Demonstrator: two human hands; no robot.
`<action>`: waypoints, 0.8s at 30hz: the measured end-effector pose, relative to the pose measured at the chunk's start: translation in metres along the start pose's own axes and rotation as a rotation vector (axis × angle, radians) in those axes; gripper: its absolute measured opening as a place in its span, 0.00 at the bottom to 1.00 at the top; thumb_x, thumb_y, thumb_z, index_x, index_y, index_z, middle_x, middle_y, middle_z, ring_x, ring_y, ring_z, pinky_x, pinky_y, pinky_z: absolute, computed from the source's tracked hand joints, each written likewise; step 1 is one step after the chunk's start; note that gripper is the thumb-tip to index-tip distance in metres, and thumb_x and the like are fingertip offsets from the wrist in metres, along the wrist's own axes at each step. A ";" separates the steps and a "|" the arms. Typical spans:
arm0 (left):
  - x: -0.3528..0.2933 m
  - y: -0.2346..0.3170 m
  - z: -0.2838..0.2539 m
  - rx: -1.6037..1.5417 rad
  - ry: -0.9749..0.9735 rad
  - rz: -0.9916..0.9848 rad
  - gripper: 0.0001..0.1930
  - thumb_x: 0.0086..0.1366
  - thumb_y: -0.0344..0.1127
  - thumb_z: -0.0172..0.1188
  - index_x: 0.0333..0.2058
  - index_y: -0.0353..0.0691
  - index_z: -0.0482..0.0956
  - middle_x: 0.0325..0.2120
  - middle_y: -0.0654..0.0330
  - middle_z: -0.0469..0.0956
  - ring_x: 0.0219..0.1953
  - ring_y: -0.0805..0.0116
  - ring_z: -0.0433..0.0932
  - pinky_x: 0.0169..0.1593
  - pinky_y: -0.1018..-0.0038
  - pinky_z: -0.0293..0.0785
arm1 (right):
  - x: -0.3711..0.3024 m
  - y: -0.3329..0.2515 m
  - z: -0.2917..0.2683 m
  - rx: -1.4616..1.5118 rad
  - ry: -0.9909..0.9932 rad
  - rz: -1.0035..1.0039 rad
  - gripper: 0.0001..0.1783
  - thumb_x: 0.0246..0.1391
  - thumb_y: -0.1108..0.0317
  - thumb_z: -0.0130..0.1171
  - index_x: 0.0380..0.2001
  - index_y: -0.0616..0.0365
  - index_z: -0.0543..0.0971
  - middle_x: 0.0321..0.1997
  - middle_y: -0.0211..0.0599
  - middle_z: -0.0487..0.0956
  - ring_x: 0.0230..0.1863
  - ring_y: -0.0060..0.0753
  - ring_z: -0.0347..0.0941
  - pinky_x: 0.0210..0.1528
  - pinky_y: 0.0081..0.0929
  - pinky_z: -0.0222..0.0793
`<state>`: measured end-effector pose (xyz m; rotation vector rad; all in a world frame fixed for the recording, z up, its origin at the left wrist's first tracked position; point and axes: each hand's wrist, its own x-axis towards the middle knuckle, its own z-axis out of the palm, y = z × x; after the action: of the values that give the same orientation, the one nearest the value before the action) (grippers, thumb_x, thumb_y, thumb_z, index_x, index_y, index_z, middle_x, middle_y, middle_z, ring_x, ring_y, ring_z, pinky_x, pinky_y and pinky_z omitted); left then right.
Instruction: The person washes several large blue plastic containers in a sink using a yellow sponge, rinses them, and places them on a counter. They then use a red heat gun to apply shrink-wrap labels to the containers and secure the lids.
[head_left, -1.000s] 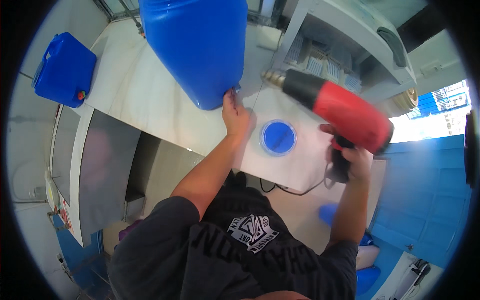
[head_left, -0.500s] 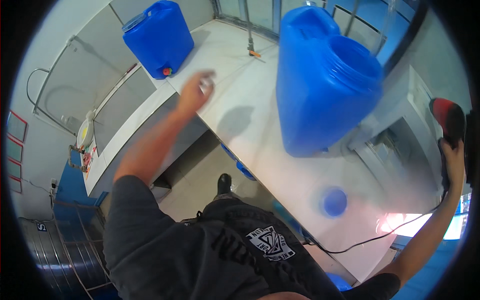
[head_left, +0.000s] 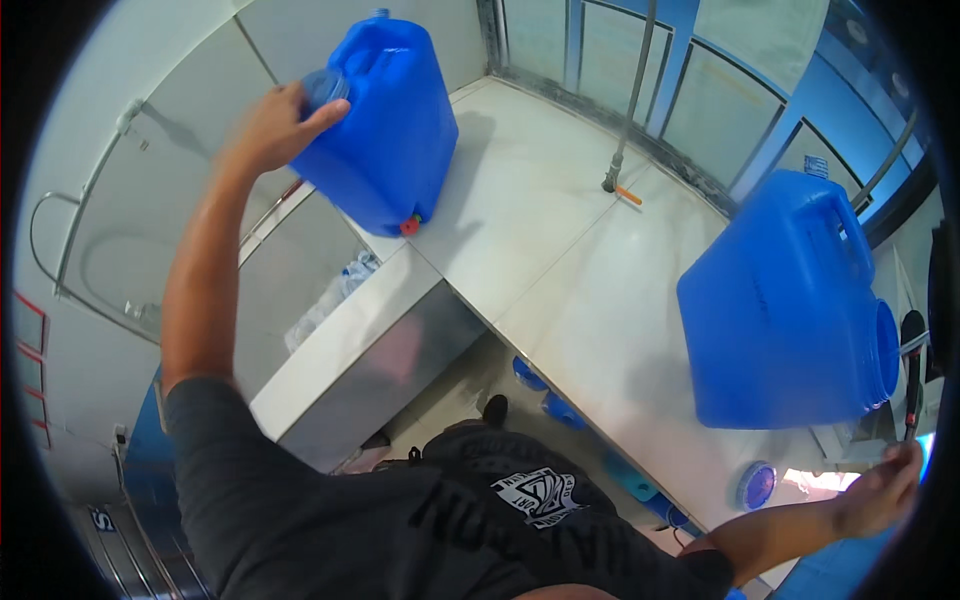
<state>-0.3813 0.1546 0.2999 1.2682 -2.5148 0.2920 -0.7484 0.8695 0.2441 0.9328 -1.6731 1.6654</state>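
My left hand grips the wide round lid of a blue jerry can, thumb and fingers around its rim. This can stands at the far left of the white counter and has a small red tap low on its side. At the right edge my right hand is closed at the lower end of a slim black-and-red tool; the tool's kind is unclear. Beside it a second blue jerry can has its wide mouth uncovered. A round blue lid lies on the counter near my right forearm.
Behind the white counter rises a thin pipe with an orange lever. A recessed basin with crumpled clear plastic lies at the left. Blue objects show below the counter edge.
My left hand has moved from above the counter to the left can's lid. My right hand is lower in the picture with the tool. The view has swung, shifting both cans rightward.
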 end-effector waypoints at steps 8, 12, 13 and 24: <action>0.023 0.000 0.049 -1.068 -0.194 -0.037 0.17 0.64 0.46 0.62 0.40 0.36 0.77 0.35 0.56 0.80 0.37 0.64 0.79 0.45 0.66 0.76 | -0.109 -0.040 0.326 0.347 -0.773 0.217 0.05 0.53 0.73 0.64 0.31 0.62 0.78 0.31 0.36 0.80 0.34 0.29 0.76 0.40 0.29 0.72; -0.008 0.113 0.076 -1.632 -0.507 0.042 0.16 0.65 0.33 0.61 0.49 0.36 0.72 0.36 0.58 0.79 0.42 0.67 0.78 0.51 0.71 0.73 | -0.163 0.002 0.371 0.275 -1.075 0.669 0.18 0.65 0.54 0.51 0.48 0.58 0.72 0.45 0.40 0.79 0.45 0.33 0.76 0.50 0.32 0.72; -0.026 0.143 0.087 -1.665 -0.428 0.126 0.25 0.64 0.30 0.62 0.58 0.33 0.65 0.41 0.58 0.78 0.45 0.67 0.78 0.54 0.70 0.72 | -0.179 0.019 0.380 0.280 -1.107 0.840 0.26 0.66 0.46 0.47 0.53 0.57 0.70 0.50 0.42 0.77 0.48 0.37 0.76 0.52 0.35 0.71; -0.154 0.256 0.115 -1.148 0.160 0.981 0.24 0.61 0.22 0.64 0.54 0.40 0.68 0.42 0.59 0.77 0.46 0.63 0.78 0.51 0.67 0.73 | -0.182 0.071 0.387 0.884 -0.820 1.538 0.58 0.51 0.18 0.39 0.73 0.48 0.50 0.70 0.51 0.61 0.68 0.53 0.60 0.59 0.66 0.62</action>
<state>-0.5221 0.3837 0.1261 -0.4043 -2.2551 -0.7270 -0.6757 0.4940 0.0399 0.6298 -2.4613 3.6056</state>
